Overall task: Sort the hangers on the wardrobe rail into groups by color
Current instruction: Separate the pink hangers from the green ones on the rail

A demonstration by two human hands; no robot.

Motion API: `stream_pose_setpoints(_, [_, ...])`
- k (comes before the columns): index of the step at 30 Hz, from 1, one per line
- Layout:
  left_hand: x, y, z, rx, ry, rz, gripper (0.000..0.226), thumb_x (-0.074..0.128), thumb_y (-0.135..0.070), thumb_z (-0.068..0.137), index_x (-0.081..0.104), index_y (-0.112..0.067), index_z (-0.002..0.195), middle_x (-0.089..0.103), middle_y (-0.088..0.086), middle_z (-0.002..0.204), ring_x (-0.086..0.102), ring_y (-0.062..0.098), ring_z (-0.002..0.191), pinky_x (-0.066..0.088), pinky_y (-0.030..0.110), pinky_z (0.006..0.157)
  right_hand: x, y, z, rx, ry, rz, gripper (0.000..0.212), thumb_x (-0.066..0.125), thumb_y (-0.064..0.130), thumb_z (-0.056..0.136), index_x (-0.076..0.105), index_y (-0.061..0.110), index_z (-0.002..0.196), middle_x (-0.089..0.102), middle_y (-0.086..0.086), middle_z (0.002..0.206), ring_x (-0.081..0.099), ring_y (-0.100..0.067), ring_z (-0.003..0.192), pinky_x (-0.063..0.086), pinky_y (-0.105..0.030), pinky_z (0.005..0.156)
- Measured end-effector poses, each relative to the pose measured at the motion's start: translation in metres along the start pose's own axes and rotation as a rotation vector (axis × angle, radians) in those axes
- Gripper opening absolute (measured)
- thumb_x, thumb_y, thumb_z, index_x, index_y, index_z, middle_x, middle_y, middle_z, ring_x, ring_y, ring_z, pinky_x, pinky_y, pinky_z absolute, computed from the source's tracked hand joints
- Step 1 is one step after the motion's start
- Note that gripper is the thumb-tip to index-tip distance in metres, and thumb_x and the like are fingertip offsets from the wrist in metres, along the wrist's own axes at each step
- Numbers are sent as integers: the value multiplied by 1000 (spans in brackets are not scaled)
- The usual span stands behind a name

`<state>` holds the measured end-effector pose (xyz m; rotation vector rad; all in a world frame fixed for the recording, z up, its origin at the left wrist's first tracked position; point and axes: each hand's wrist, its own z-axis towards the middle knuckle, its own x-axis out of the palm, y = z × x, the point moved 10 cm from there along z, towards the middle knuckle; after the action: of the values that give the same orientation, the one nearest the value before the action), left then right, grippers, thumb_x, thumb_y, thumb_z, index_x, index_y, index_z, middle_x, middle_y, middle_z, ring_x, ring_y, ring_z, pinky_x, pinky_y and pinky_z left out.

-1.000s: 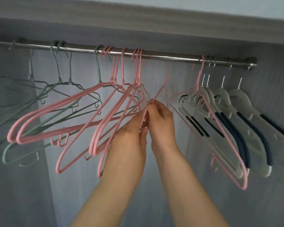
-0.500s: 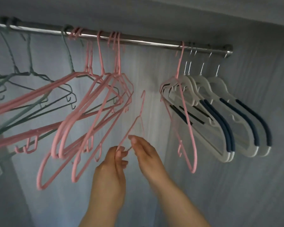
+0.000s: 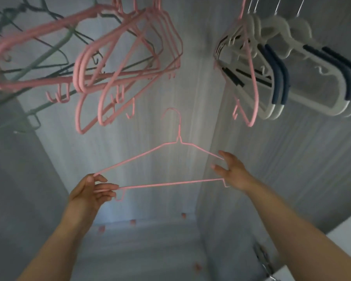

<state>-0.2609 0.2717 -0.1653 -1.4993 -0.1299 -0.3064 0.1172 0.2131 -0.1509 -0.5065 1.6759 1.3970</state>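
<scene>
Thin pink hanger off the rail, held low at centre between both hands.

L hand (image 3: 89, 192) at 8 o'clock pinches the thin hanger (image 3: 179, 139) at its left corner, thumb on top, fingers curled under the wire. R hand (image 3: 232, 170) at 4 o'clock is spread, fingers straight, and meets the hanger's right end; can't tell if it actually grips. Hanger sits roughly level, hook up, facing the wardrobe's back wall, well below the others. Thick pink hangers (image 3: 109, 77) bunch at 11 o'clock, w/ green hangers (image 3: 39, 60) tangled behind and beside them at 10 o'clock. White hangers (image 3: 276, 27) w/ dark blue pads hang at 2 o'clock, and one stray pink hanger (image 3: 252, 78) hangs in front of them at 1 o'clock, touching the nearest white one.
</scene>
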Motion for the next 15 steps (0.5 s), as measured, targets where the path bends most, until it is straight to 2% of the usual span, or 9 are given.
stream_pose_setpoints(2, [-6,5,2,-44,3,-8,53,22,-20,98,61,-17,62,69,5,52,61,10,43,48,11,48,3,-1,-1,-13,44,-127,54,48,37,91,35,15,138,37,-10,147,33,-23,136,20,-32,114])
stream_pose_setpoints(4, [-17,11,4,-90,-31,-12,52,24,-20,98,62,-18,61,68,5,54,59,8,42,47,10,47,4,-2,-5,-13,133,-219,28,43,31,94,54,17,116,59,-7,123,53,-19,117,26,-37,107])
stream_pose_setpoints(6, [-29,18,4,-138,-104,52,30,32,-15,96,56,-16,79,67,11,75,61,5,46,49,9,50,7,2,-13,-8,227,-71,22,41,13,95,58,16,81,61,-6,84,64,-8,76,46,-31,83])
stream_pose_setpoints(7, [-33,20,5,-145,-146,104,14,39,-10,94,53,-12,92,64,16,91,64,5,52,52,11,55,7,7,-19,-1,258,29,30,39,7,94,55,17,71,54,-5,71,59,-1,54,50,-24,64])
stream_pose_setpoints(8, [-33,27,5,-186,-179,77,14,49,-5,90,48,-8,104,61,22,104,67,10,60,55,17,59,6,12,-25,13,276,97,33,38,5,94,53,18,68,46,-3,65,51,-1,42,48,-19,48])
stream_pose_setpoints(9, [-27,31,7,-219,-171,34,36,61,-1,82,43,-5,113,58,27,113,68,21,69,56,25,61,4,16,-31,38,289,142,32,37,6,94,54,17,69,41,-3,64,47,-3,40,45,-16,40])
stream_pose_setpoints(11, [-10,28,0,-161,-186,240,61,65,1,78,31,-2,128,49,27,128,61,31,93,50,32,74,8,27,-46,93,327,261,30,36,9,95,56,17,74,38,-2,65,43,-2,42,43,-14,37])
stream_pose_setpoints(13, [26,42,-15,-249,-46,385,55,60,-7,84,32,-5,131,44,20,135,51,26,109,43,34,87,19,44,-62,156,375,479,28,33,8,97,58,14,84,37,0,64,36,1,32,40,-12,37])
stream_pose_setpoints(15, [76,37,-35,-178,146,451,34,63,-4,81,53,-7,114,61,13,114,55,23,106,44,21,85,29,65,-75,193,370,742,27,30,2,96,57,9,97,38,-1,63,30,0,29,36,-12,35])
